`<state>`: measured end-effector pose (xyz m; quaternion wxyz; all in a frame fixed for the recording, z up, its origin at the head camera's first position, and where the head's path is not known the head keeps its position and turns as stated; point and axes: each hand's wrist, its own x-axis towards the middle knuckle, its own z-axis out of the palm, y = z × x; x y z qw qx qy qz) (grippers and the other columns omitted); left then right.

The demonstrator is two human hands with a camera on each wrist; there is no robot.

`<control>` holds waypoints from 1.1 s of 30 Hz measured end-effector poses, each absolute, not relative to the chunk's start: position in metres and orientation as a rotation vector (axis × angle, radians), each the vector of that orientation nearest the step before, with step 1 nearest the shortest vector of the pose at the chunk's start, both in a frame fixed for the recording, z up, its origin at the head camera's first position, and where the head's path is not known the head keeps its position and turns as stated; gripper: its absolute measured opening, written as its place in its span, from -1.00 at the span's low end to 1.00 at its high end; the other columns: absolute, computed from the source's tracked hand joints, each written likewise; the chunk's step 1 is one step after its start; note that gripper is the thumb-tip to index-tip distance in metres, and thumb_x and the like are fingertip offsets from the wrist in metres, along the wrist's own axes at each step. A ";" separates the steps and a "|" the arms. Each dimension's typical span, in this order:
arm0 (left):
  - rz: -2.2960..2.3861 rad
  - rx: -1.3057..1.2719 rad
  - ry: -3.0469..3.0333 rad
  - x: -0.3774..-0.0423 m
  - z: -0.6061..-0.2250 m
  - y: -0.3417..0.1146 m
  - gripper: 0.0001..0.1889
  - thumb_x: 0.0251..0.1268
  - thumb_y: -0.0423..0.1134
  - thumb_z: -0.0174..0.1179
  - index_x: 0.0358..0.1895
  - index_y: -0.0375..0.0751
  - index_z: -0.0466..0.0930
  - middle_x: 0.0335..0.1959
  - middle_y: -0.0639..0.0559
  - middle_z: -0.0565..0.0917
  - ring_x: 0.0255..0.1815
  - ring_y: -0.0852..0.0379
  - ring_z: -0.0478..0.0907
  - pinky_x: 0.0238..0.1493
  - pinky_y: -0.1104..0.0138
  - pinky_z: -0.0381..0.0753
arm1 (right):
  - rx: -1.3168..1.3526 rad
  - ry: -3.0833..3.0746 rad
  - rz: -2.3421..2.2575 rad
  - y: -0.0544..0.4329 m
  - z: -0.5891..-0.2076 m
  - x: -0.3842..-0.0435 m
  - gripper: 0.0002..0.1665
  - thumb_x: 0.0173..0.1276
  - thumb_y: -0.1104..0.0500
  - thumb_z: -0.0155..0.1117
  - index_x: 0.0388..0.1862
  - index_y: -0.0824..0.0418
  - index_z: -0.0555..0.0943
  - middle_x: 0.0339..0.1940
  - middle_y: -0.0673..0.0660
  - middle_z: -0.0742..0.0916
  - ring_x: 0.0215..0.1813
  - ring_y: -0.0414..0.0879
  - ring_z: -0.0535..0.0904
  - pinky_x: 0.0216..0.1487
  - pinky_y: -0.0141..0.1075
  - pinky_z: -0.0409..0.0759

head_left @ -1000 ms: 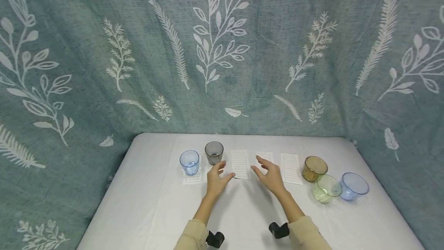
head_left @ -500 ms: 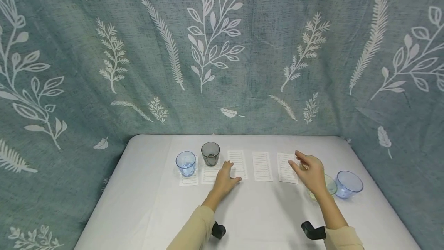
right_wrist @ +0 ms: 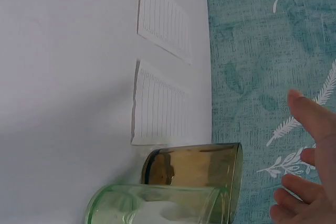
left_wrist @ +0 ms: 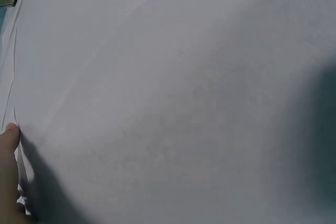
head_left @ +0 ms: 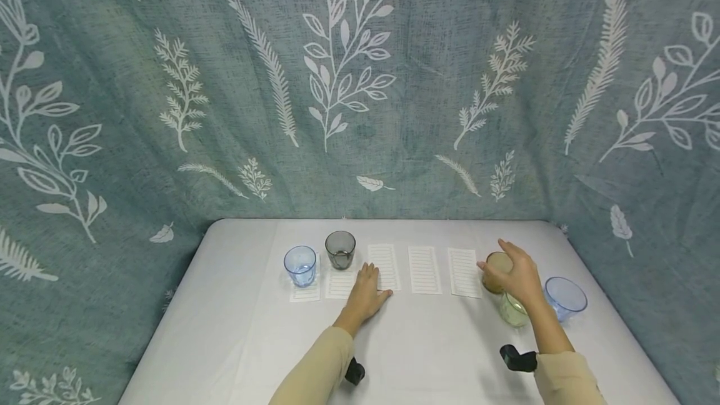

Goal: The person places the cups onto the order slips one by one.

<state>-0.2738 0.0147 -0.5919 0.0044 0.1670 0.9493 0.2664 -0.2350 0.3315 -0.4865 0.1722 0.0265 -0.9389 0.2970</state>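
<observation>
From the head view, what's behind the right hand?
Behind the right hand are the brown glass and green glass, each partly showing at left. Their right sides are covered in that view; whether anything else is hidden there can't be told.

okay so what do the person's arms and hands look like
The left hand and right hand are bare, without gloves. The left sleeve and right sleeve are plain beige. An angled black device juts out by the right sleeve; a second black device shows partly beside the left. No cables are visible.
</observation>
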 end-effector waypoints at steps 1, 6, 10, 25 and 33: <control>0.802 0.526 2.984 -0.274 -0.592 0.015 -0.30 0.23 0.02 0.20 0.27 -0.45 0.30 0.35 -0.33 0.29 0.43 -0.20 0.10 0.44 0.05 0.07 | 0.067 -2.700 0.832 0.333 -0.487 -0.235 -0.10 0.12 0.01 0.41 0.23 0.58 0.33 0.20 0.64 0.38 0.22 0.53 0.26 0.16 0.37 0.25; 0.723 0.544 3.006 -0.276 -0.593 0.014 -0.32 0.26 0.04 0.17 0.26 -0.44 0.32 0.33 -0.33 0.31 0.43 -0.20 0.12 0.44 0.04 0.06 | 0.037 -2.874 0.810 0.336 -0.488 -0.236 0.02 0.15 -0.12 0.36 0.30 0.59 0.22 0.22 0.66 0.34 0.23 0.55 0.23 0.17 0.36 0.26; 0.718 0.557 3.009 -0.276 -0.596 0.013 -0.34 0.27 0.04 0.15 0.26 -0.42 0.33 0.34 -0.30 0.31 0.43 -0.20 0.11 0.45 0.05 0.06 | 0.059 -2.976 0.831 0.337 -0.491 -0.233 0.03 0.17 -0.08 0.35 0.33 0.59 0.17 0.24 0.65 0.33 0.22 0.54 0.26 0.12 0.32 0.35; 0.882 0.591 3.005 -0.276 -0.602 0.011 -0.46 0.29 -0.14 0.15 0.22 -0.45 0.37 0.32 -0.32 0.33 0.41 -0.24 0.14 0.43 0.03 0.08 | 0.034 -2.922 0.763 0.337 -0.502 -0.231 -0.09 0.07 0.12 0.44 0.27 0.57 0.26 0.21 0.66 0.32 0.20 0.59 0.19 0.08 0.38 0.32; 0.964 0.646 3.001 -0.280 -0.603 0.011 -0.44 0.25 -0.20 0.19 0.22 -0.51 0.35 0.30 -0.35 0.35 0.40 -0.26 0.15 0.42 -0.01 0.09 | -0.098 -3.012 0.690 0.346 -0.503 -0.239 0.07 0.10 -0.02 0.42 0.35 0.54 0.11 0.25 0.75 0.14 0.18 0.71 0.08 0.04 0.45 0.26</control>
